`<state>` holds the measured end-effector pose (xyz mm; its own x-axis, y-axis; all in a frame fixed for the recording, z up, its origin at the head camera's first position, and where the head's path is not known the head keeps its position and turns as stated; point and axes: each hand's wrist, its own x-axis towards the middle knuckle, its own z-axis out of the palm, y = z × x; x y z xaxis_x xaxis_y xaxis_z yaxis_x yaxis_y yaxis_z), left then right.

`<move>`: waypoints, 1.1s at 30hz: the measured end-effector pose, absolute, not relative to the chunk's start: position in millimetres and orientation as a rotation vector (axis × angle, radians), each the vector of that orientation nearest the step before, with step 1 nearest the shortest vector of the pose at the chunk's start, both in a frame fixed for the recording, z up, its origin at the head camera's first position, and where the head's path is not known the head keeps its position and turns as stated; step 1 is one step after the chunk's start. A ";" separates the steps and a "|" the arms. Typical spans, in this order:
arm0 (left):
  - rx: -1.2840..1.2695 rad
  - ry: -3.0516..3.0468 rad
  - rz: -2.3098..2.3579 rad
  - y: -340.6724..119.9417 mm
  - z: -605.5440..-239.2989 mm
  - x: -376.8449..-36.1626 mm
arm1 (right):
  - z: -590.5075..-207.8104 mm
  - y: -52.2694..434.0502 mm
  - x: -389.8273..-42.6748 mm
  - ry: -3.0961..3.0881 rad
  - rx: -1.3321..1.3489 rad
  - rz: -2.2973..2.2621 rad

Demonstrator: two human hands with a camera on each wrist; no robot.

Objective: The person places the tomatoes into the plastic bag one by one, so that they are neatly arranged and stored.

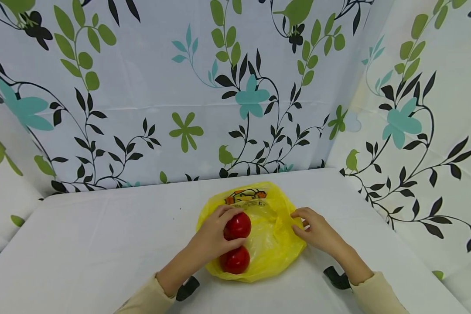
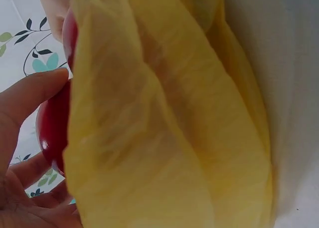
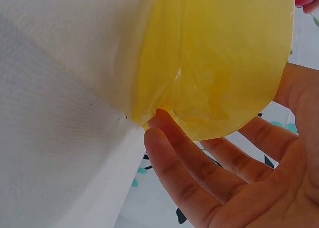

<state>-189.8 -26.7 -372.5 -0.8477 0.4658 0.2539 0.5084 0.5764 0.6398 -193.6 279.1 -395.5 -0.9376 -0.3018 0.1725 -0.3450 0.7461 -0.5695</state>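
A crumpled yellow plastic bag lies flat on the white surface, with an orange printed label at its 12 o'clock edge. Two glossy red round fruits, possibly tomatoes, sit on its 9 o'clock side: the farther fruit at 12 o'clock of the nearer fruit, the two apparently touching.

From my remote feed I see a white surface covered in plain cloth, closed in on three sides by hanging white fabric. The back curtain carries black vines, green leaves, teal flowers and small green birds, and the right-hand curtain bears the same print. Even, soft light falls across everything, with only faint shadows.
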 end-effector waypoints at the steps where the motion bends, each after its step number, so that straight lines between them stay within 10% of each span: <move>1: -0.857 -2.742 -1.134 -25.7 -372.2 -190.1 | -395.5 278.8 -193.5 -2.869 0.535 0.957; 33: -1.022 -2.916 -0.674 5.0 -385.7 -203.9 | -397.0 278.1 -193.4 -2.855 0.547 0.951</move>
